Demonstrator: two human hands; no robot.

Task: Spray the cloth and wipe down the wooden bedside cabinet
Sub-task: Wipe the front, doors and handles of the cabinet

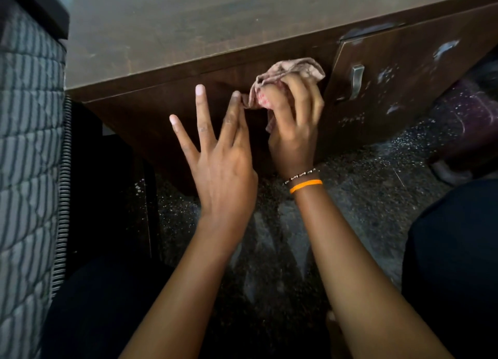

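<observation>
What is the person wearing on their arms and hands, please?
Both forearms are bare, with no sleeves or gloves. The right wrist carries two bands: a thin beaded bracelet of dark and pale beads, and just below it a plain orange band. The left hand shows no jewellery.

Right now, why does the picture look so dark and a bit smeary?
In the head view, light falls mainly on the cabinet top, while the floor and lower corners sit in shadow; the left hand, right hand and cloth look slightly motion-blurred; the wide lens bends the cabinet's edges.
</observation>
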